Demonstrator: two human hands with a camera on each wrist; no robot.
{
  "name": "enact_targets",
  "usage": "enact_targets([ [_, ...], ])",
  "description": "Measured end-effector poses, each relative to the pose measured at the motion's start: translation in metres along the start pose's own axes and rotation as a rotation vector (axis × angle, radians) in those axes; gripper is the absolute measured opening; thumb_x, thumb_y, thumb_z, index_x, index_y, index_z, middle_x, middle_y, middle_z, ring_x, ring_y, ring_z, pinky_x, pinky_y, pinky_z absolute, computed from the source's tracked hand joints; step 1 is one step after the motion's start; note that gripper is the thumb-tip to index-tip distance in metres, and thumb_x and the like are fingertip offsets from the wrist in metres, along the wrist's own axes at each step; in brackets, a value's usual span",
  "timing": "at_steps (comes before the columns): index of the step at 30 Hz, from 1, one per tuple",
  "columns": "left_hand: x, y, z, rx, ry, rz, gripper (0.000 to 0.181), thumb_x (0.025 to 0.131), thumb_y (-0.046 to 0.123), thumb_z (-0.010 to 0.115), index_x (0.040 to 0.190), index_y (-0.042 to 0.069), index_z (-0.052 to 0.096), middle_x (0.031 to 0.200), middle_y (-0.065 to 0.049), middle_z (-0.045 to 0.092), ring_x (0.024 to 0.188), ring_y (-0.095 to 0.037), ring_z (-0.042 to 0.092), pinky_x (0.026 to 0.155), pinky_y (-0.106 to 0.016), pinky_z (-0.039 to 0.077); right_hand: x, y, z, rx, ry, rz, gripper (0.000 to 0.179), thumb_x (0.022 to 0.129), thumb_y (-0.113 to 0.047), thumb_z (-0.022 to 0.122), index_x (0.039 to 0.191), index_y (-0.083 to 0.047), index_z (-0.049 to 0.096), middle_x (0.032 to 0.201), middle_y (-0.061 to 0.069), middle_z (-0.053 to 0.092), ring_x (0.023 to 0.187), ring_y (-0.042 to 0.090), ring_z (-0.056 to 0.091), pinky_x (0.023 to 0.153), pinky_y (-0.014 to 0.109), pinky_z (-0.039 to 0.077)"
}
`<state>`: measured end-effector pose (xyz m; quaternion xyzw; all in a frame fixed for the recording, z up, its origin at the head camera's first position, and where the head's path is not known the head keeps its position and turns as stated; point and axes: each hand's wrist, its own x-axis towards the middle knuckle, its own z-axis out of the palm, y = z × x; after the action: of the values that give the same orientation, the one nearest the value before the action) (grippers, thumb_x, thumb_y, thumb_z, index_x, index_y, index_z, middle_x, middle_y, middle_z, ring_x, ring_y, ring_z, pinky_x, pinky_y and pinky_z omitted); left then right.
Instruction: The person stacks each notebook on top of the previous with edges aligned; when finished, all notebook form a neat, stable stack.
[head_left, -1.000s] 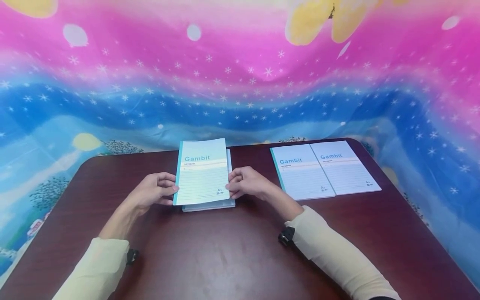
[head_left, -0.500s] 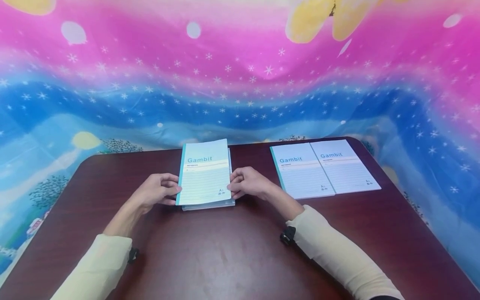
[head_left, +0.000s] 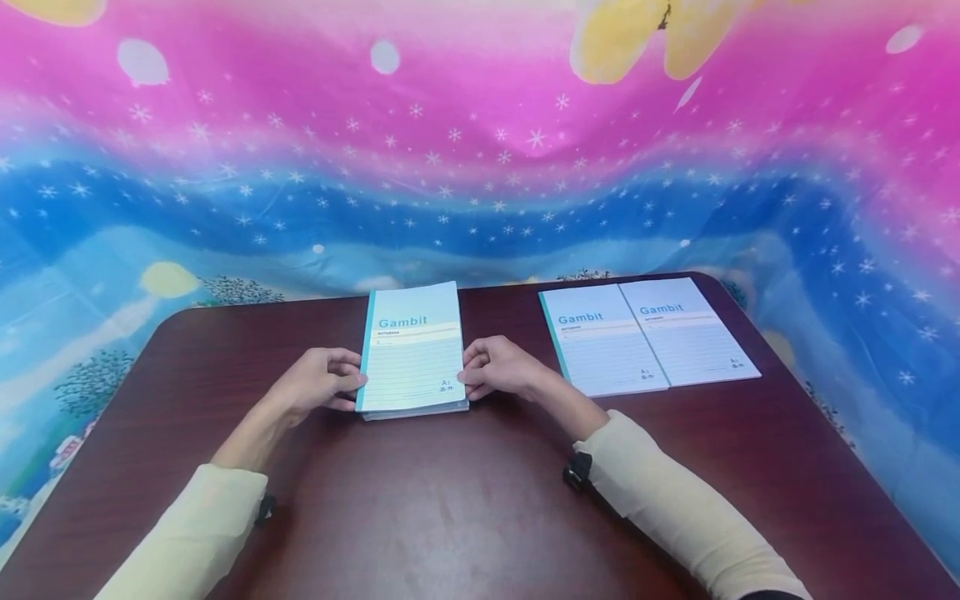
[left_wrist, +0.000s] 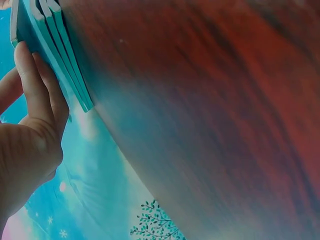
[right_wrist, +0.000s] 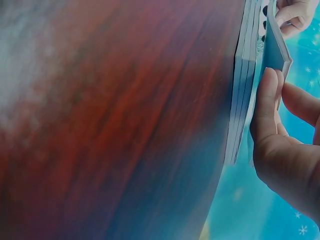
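Note:
A pale "Gambit" notebook (head_left: 412,358) with a teal spine is held between both hands in the head view. My left hand (head_left: 309,385) pinches its spine side, and my right hand (head_left: 501,367) pinches the opposite edge. Just beneath it lies a stack of notebooks (head_left: 420,412), mostly covered from above. The left wrist view shows the stack's teal spines (left_wrist: 62,55) lying flat on the table. From the right wrist, a narrow gap separates the held notebook (right_wrist: 281,47) from the stack's page edges (right_wrist: 242,85).
Two more notebooks lie side by side on the right of the dark wooden table (head_left: 450,508), the nearer one (head_left: 603,346) touching the farther one (head_left: 690,333). A patterned pink and blue cloth (head_left: 480,167) hangs behind the table's back edge.
Both hands have moved the held notebook slightly right and lowered it, so it now covers more of the stack beneath. The two notebooks on the right have stayed put.

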<state>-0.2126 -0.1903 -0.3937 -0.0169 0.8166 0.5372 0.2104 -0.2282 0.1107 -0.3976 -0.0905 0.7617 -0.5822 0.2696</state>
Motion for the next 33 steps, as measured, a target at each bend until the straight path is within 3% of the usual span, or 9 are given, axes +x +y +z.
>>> enact_targets([
  [22, 0.0029, -0.0006, 0.0036, 0.076, -0.015, -0.001, 0.053, 0.099, 0.002, 0.063, 0.144, -0.014, 0.039, 0.114, -0.023, 0.059, 0.087, -0.022, 0.069, 0.074, -0.037, 0.062, 0.0051, 0.0034, -0.0019, -0.042, 0.016, 0.029, 0.02, 0.095, 0.002, 0.067, 0.111, 0.01, 0.058, 0.094, 0.017, 0.065, 0.074, 0.022, 0.067, 0.074, 0.035, 0.062],
  [33, 0.0066, -0.0015, 0.0038, 0.096, -0.028, -0.021, 0.053, 0.099, 0.002, 0.063, 0.143, -0.016, 0.039, 0.115, -0.025, 0.06, 0.087, -0.023, 0.07, 0.073, -0.037, 0.062, 0.0067, 0.0018, -0.0028, -0.105, 0.058, 0.065, 0.016, 0.092, 0.0, 0.073, 0.101, 0.008, 0.064, 0.083, 0.016, 0.07, 0.07, 0.019, 0.069, 0.07, 0.034, 0.062],
])
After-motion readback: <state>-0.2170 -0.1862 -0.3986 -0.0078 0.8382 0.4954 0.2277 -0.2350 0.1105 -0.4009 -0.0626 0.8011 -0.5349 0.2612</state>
